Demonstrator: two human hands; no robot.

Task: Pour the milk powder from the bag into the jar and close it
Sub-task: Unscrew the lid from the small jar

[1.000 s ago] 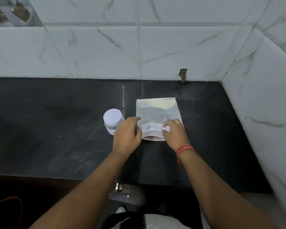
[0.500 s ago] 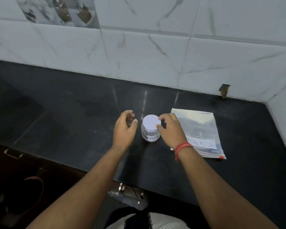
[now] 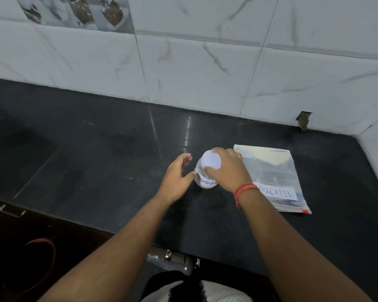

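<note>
White-lidded clear jar (image 3: pixel 206 174) upright on the black counter (image 3: pixel 96 171), bag (image 3: pixel 273 177) flat just beside it. Right hand (image 3: pixel 228 171) curls over the lid (image 3: pixel 211 160), gripping it; left hand (image 3: pixel 176 177), loosely open, thumb touching the jar wall, holds nothing. Risk: with the body so lightly steadied, twisting may spin or tip the jar.

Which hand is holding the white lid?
The right hand, the one with the red wrist thread, grips the lid. The left hand only touches the jar's side.
</note>
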